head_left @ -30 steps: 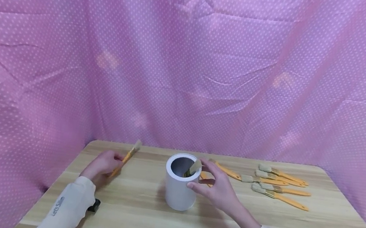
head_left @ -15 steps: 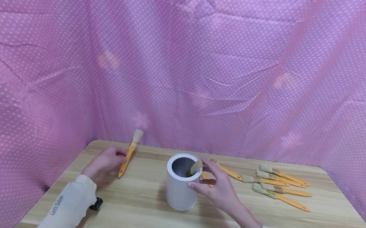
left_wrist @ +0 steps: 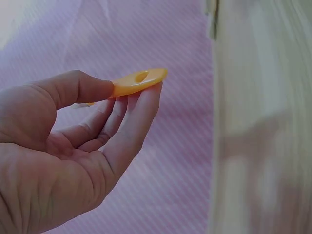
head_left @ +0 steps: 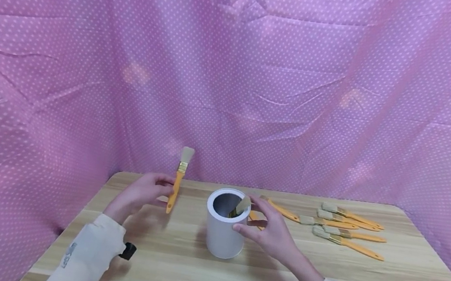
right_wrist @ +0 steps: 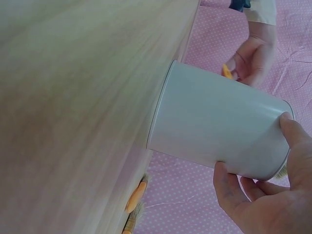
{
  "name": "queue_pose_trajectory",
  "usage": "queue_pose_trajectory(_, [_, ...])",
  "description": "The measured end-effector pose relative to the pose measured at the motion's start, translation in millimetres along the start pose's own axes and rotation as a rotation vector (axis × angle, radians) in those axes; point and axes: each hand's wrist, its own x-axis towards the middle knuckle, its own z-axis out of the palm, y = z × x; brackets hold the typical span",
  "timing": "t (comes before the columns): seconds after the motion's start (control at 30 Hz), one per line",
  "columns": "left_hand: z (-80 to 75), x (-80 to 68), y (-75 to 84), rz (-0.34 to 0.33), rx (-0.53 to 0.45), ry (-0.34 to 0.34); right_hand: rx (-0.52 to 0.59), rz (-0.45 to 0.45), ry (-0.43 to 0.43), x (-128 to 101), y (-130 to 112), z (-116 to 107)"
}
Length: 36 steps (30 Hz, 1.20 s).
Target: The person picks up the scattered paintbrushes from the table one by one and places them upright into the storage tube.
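Your left hand (head_left: 143, 194) pinches 1 orange-handled brush (head_left: 178, 179) between thumb and fingers, bristles up, lifted off the worktop (head_left: 188, 271) just to the left of the white can (head_left: 223, 230). Your right hand (head_left: 270, 232) curls round the can's right side near the rim, thumb and fingers on its wall. The can stands upright on the worktop, and 1 brush in the can (head_left: 240, 206) leans bristles-up against the right side of its rim.

By my reading, 1 brush is stowed, 1 is on its way, and the loose brushes (head_left: 348, 229) lying well to the right of the can are left; roughly 5 show there, though those nearest the can are partly hidden behind your right hand.

The head view alone shows the whole layout: the can's open mouth, the loose brushes and both hands. The left wrist view shows what it cannot: the flat end of the orange handle (left_wrist: 139, 82), with its hanging hole, pinched between thumb tip and fingertips. The right wrist view shows your fingers (right_wrist: 229, 187) lying on the can's outer wall (right_wrist: 214, 129) and the can's base meeting the worktop, with 2 brushes beyond the can's base.
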Motion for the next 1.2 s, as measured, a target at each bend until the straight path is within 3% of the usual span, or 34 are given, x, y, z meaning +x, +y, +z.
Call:
queue_pose_trajectory(0.6, [52.2,-33.7,59.8,0.233,-0.058,-0.026,0.013,-0.025,0.008,0,-2,2])
queue_pose_trajectory(0.73, [64.6,-34.0,61.5,0.307,-0.142,-0.011,0.014,-0.034,0.010,0,-2,4])
queue_pose_trajectory(0.87, [75.7,-31.8,58.7,0.369,-0.147,0.053,0.012,-0.028,0.008,-1,-3,4])
queue_pose_trajectory(1.2, [93.4,-30.0,51.7,0.456,-0.009,0.154,-0.001,0.010,0.002,-1,-5,5])
